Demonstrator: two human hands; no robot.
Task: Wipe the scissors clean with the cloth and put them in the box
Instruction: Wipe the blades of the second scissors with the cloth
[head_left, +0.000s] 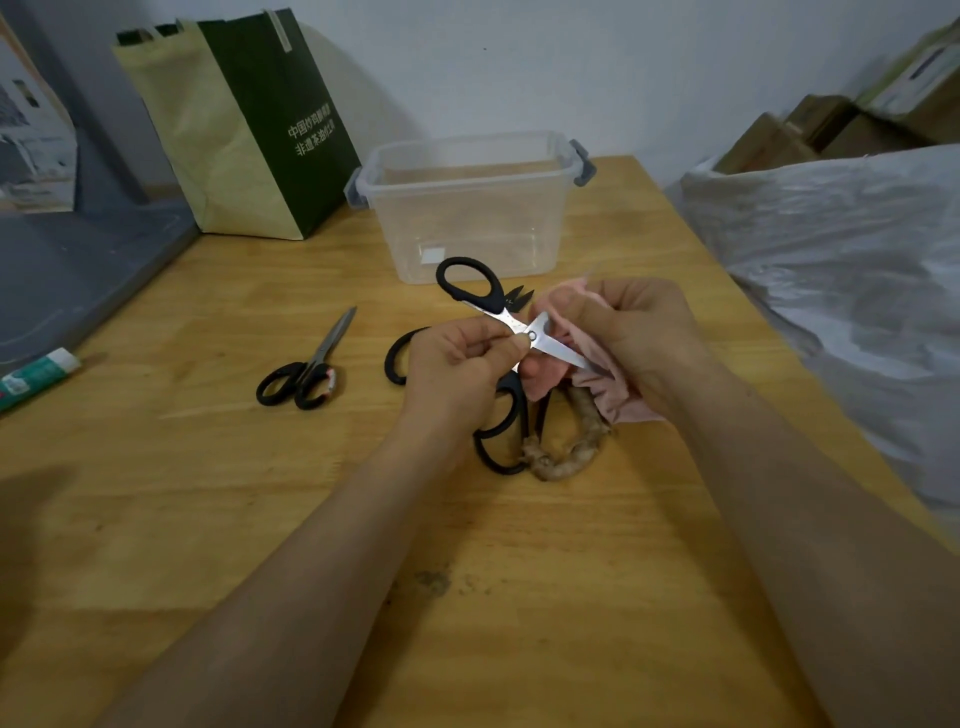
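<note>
My left hand (457, 364) pinches a pair of black-handled scissors (483, 296) near the pivot, blades spread open above the table. My right hand (628, 332) holds a pink cloth (608, 384) wrapped around one blade. A clear plastic box (467, 202) with grey latches stands behind the hands. A second pair of scissors (311, 369) lies shut on the table to the left. Another black-handled pair (498, 436) lies under my hands, partly hidden, beside a brownish wrapped handle loop (571, 452). Small black snips (519, 297) peek out behind the held scissors.
A green and beige paper bag (244, 124) stands at the back left. A grey lid or tray (78, 270) and a glue stick (36, 376) lie at the left. A plastic-covered bundle (841, 270) borders the table's right edge. Dirt specks (431, 582) mark the wooden table (208, 493).
</note>
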